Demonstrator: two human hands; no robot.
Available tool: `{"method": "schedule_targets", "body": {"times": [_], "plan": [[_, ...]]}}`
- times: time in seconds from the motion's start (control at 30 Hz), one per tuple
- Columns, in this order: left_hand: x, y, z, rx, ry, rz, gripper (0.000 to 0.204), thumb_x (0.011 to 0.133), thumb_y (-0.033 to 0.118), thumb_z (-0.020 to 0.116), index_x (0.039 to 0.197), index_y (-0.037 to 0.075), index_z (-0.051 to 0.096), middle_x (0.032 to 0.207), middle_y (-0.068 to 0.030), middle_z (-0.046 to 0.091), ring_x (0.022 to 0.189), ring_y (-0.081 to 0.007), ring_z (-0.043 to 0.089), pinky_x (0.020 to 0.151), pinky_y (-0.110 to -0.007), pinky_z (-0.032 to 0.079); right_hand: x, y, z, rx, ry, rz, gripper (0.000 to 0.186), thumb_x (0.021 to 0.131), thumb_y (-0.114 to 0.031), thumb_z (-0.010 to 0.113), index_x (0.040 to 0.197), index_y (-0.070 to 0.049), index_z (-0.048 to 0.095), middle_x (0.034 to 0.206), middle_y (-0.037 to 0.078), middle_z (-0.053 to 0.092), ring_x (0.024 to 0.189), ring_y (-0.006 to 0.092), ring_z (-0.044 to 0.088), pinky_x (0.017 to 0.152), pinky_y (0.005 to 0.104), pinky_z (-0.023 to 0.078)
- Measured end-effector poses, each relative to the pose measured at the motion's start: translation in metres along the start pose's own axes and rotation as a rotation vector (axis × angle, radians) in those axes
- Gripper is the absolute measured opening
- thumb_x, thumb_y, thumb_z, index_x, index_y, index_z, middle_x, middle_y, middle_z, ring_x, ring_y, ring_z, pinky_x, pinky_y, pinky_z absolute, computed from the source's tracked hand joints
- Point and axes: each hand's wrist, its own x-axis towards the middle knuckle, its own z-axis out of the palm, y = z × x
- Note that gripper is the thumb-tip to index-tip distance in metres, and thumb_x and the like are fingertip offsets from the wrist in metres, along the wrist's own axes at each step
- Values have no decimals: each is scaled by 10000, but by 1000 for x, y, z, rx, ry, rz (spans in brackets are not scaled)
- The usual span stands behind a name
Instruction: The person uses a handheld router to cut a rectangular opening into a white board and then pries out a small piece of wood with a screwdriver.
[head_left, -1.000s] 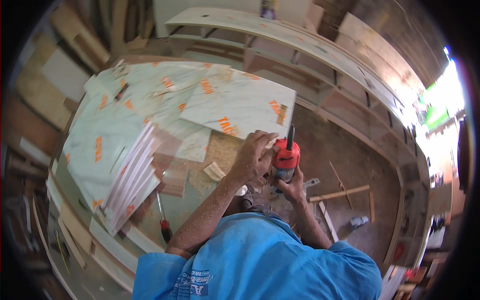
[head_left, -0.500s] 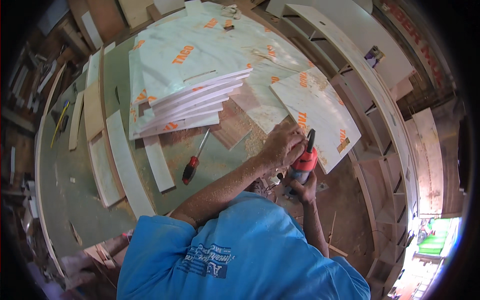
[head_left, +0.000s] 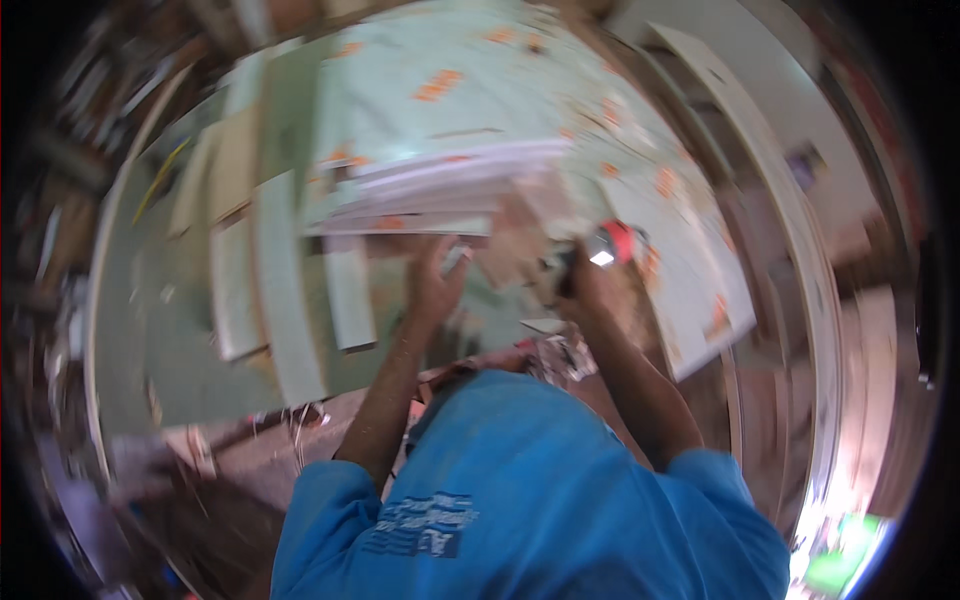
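My left hand (head_left: 436, 280) is over the green worktop, by the near edge of a stack of white boards (head_left: 440, 170). Its fingers are smeared by motion, and I cannot make out whether anything lies in them. The screwdriver seen earlier on this part of the worktop does not show now. My right hand (head_left: 592, 285) grips a red-and-black handheld power tool (head_left: 620, 243) above the sawdust-strewn area right of the stack. Under and beside that tool, a separate white board (head_left: 690, 290) with orange print lies at an angle.
Pale wood strips (head_left: 285, 290) lie on the left of the green worktop (head_left: 170, 350). A yellow slim tool (head_left: 162, 180) rests near its far left edge. A long shelf carcass (head_left: 770, 180) stands along the right side. Sawdust and offcuts lie about.
My hands have parted: the left came off the power tool and swung left to where the screwdriver lay. The right carried the tool up over the worktop. The view has shifted and blurred.
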Motion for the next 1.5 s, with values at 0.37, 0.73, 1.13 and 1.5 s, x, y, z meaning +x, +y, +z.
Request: {"method": "schedule_targets", "body": {"times": [0.37, 0.73, 1.13, 1.5], "plan": [[-188, -58, -102, 29, 104, -684, 379, 886, 353, 741, 1030, 3, 738, 940, -148, 719, 800, -229, 674, 764, -370, 547, 68, 34, 70, -9, -456, 99, 259, 990, -369, 610, 854, -149, 630, 738, -2, 626, 638, 175, 623, 623, 362, 546], [-170, -215, -274, 327, 797, -495, 168, 894, 174, 664, 921, 17, 715, 881, -172, 708, 855, -356, 667, 785, -453, 504, -32, -68, -46, -373, -343, -69, 298, 1026, -310, 570, 941, -32, 633, 773, 79, 678, 697, 220, 699, 723, 376, 609], [6, -23, -91, -368, 89, -664, 255, 979, 303, 639, 880, 68, 650, 719, 16, 565, 616, -91, 522, 527, -265, 435, -83, 232, -404, -2129, 256, -203, 257, 763, -383, 800, 848, -147, 745, 799, 23, 742, 765, 208, 739, 665, 398, 579], [-11, 332, -13, -1649, -1504, 555, 899, 929, 620, 629, 1443, -96, 450, 1365, -337, 553, 1313, -426, 535, 1147, -571, 327, -288, 549, -331, -167, 685, 834, 240, 854, -163, 687, 1056, -37, 713, 915, 187, 733, 774, 295, 749, 678, 433, 604]]}}
